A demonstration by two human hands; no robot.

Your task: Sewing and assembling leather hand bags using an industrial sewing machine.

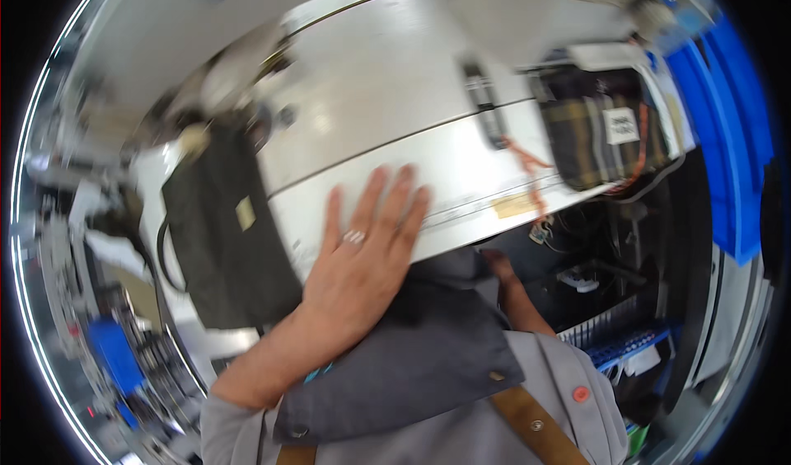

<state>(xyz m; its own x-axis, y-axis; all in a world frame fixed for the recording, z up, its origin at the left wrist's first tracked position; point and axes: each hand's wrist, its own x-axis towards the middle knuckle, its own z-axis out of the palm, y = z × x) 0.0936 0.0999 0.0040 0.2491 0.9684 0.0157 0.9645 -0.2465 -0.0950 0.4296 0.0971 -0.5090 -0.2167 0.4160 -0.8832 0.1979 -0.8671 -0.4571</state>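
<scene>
My left hand (358, 259) lies flat over the front of the white worktable (461, 185), its fingers spread, and a ring shows on one finger. It holds nothing. Left of it rests a dark fabric bag (227, 226) with a loop handle and a small yellowish tag; my hand is apart from it. My right hand (494, 263) is low by the table's front edge, beside the dark grey apron (404, 349) I wear. Its fingers are mostly hidden, so what it may hold cannot be seen.
A narrow dark tool (482, 102) with an orange cord (527, 164) lies on the table. At the right sits a plaid fabric piece (589, 127) with a white label. Blue panels (725, 135) stand far right. A blue basket (630, 345) is below the table. Blurred machine parts (239, 86) are back left.
</scene>
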